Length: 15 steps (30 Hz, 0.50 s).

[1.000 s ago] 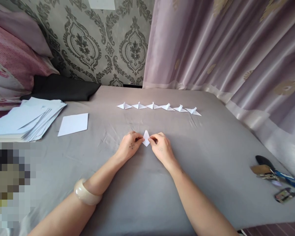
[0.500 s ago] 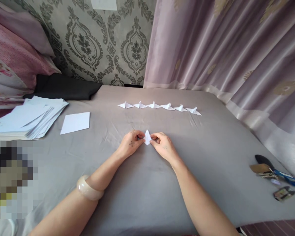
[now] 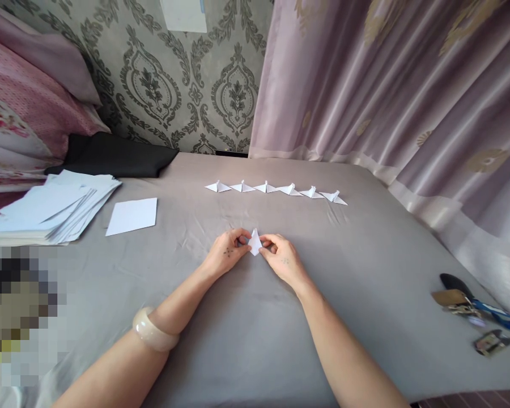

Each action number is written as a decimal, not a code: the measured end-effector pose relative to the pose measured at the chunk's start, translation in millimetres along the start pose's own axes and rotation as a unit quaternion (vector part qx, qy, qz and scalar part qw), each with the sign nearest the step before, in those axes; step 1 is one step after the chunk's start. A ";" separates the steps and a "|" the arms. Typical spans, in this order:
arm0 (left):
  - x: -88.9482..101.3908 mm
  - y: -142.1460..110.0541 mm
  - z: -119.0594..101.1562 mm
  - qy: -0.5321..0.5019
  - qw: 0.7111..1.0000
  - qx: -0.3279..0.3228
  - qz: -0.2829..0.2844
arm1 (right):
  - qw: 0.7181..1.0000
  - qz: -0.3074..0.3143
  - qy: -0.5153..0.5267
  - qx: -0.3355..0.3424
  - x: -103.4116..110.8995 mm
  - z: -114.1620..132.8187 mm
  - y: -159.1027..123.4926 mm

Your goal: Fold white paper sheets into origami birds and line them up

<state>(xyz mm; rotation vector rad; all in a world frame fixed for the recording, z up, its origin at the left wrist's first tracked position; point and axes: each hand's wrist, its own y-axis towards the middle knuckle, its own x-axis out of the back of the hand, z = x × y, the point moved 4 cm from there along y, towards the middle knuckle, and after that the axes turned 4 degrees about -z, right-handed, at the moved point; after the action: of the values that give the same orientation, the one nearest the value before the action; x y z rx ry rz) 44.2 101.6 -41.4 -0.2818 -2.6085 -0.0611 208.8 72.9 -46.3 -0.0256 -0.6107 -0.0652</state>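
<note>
A small white folded paper [image 3: 255, 243], shaped like a kite with its point away from me, is held between my two hands just above the grey cloth. My left hand [image 3: 229, 249] pinches its left edge between thumb and fingers. On the other side, my right hand [image 3: 283, 256] pinches the right edge the same way. Beyond the hands, several white folded paper birds [image 3: 266, 187] stand in a row across the cloth. A pale bangle [image 3: 155, 330] circles my left forearm.
At the left lie a stack of white paper [image 3: 55, 209] and a single white sheet [image 3: 131, 216]. Behind them is a folded black cloth [image 3: 119, 156]. Keys with a brown tag [image 3: 450, 297], blue-handled scissors [image 3: 501, 317] and a small metal object [image 3: 492, 343] lie at the right. A curtain [image 3: 344, 85] borders the far right.
The view has tilted up slightly, so everything sits a little lower. Both hands keep their pinch on the folded paper, whose tip now looks slightly split.
</note>
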 end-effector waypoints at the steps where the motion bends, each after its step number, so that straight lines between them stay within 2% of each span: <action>1: -0.1 0.4 0.5 0.000 1.000 -0.001 -0.001 | 1.000 0.002 0.008 -0.007 -0.6 -1.7 0.8; 5: 0.8 3.0 1.9 0.014 1.000 -0.008 0.002 | 0.997 0.018 0.068 -0.043 -1.3 -7.6 7.1; 11: 2.3 5.4 3.9 0.017 0.999 -0.035 0.012 | 0.989 0.080 0.108 -0.058 9.1 -0.4 15.0; 15: 1.6 5.5 3.8 0.033 0.998 -0.041 0.024 | 0.990 0.110 0.081 -0.034 10.7 1.3 18.5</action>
<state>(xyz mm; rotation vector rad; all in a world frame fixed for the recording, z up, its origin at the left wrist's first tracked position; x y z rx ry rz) 42.2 107.6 -43.9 -0.3653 -2.5367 -0.1570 218.1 90.8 -39.2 -0.1527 -0.4397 0.1250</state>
